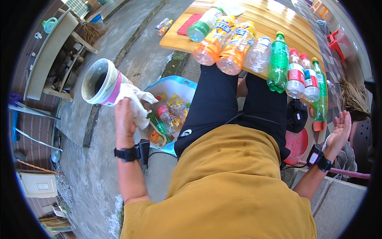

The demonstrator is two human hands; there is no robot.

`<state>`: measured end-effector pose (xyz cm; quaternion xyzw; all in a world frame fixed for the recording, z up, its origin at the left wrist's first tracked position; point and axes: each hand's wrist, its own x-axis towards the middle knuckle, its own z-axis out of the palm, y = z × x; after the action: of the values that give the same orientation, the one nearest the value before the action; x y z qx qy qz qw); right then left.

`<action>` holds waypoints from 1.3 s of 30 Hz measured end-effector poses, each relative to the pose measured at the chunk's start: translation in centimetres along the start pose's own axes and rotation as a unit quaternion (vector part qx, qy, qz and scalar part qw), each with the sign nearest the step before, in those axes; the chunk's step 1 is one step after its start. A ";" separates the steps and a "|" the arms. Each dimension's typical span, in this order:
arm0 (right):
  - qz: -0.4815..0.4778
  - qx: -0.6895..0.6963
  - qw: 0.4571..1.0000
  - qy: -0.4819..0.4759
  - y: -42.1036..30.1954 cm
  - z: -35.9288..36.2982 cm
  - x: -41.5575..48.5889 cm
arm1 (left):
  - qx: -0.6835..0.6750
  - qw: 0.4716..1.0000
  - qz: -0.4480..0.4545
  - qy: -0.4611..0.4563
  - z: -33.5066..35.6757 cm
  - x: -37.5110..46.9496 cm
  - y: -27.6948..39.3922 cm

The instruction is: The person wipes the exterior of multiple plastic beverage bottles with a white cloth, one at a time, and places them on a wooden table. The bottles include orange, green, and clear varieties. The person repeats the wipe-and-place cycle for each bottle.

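Note:
My left hand (125, 121) grips a crumpled white cloth (135, 100), held up beside a plastic bucket (93, 95) with a pink band. Just right of the cloth, a light-blue bag (170, 81) on the ground contains several plastic bottles (164, 115). My right hand (339, 133) is raised with fingers apart, holding nothing, near a slim green bottle (320, 98). Along the near edge of a wooden table (286, 27) stand several bottles, among them an orange-labelled one (235, 50), a clear one (259, 55) and a wider green one (278, 65).
A red cloth (188, 25) lies on the table's left corner. Beyond it, a can and a small orange bottle (165, 27) rest on the concrete. A red basin (297, 146) and a black cap (297, 116) are right of my legs. Red stools (337, 44) stand farther right.

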<state>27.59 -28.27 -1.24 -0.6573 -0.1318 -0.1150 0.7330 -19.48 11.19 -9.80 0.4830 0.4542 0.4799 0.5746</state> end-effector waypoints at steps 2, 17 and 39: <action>-0.028 0.011 1.000 -0.009 -1.8 0.9 -1.3 | 0.086 0.994 -0.057 -0.028 -0.4 0.3 -2.6; -0.016 0.022 0.924 -0.380 -6.2 13.4 -14.3 | 0.311 0.933 -0.163 -0.078 -2.3 3.8 -12.6; 0.064 -0.049 0.709 -0.701 -7.4 14.7 -17.3 | 0.546 0.799 -0.161 -0.193 -4.6 2.3 -13.2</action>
<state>8.24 -14.51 1.23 -0.5912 -0.5596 0.4191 0.4021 -22.26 13.05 -23.60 0.7191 0.5920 -0.0499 0.3605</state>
